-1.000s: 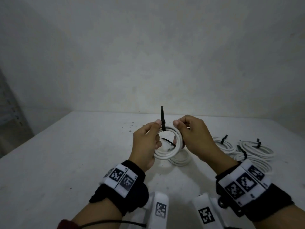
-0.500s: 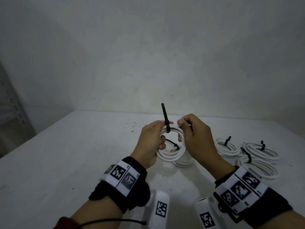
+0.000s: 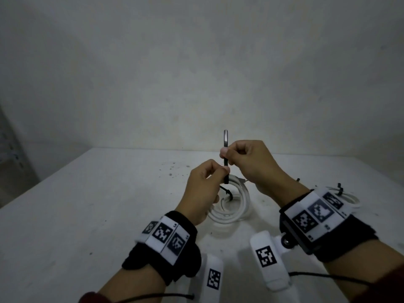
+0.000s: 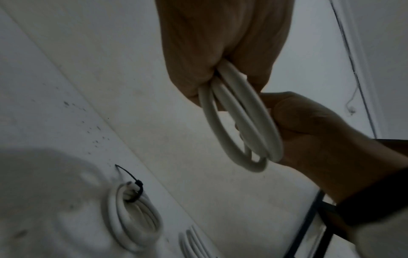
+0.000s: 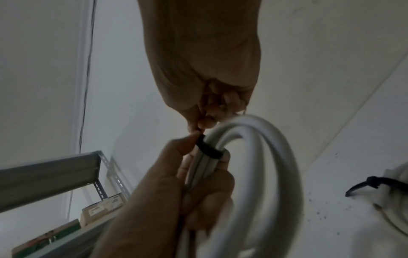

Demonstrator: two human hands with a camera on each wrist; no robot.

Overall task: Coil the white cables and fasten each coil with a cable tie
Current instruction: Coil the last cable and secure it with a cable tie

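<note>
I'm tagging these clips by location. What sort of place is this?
Probably a bare workroom or storeroom: a plain white table against an unfinished wall, and a slotted metal shelving rack holding cardboard boxes.

A white table (image 3: 87, 215) carries dark specks (image 3: 172, 169) toward its far middle. Behind it stands a plain pale wall (image 3: 196, 62). At far left, a grey slotted-metal shelf rack (image 5: 99, 174) holds cardboard boxes (image 5: 103, 207).

Cable coil (image 4: 240, 122) – smooth white plastic; tie (image 3: 226, 158) – ribbed blk plastic.
</note>
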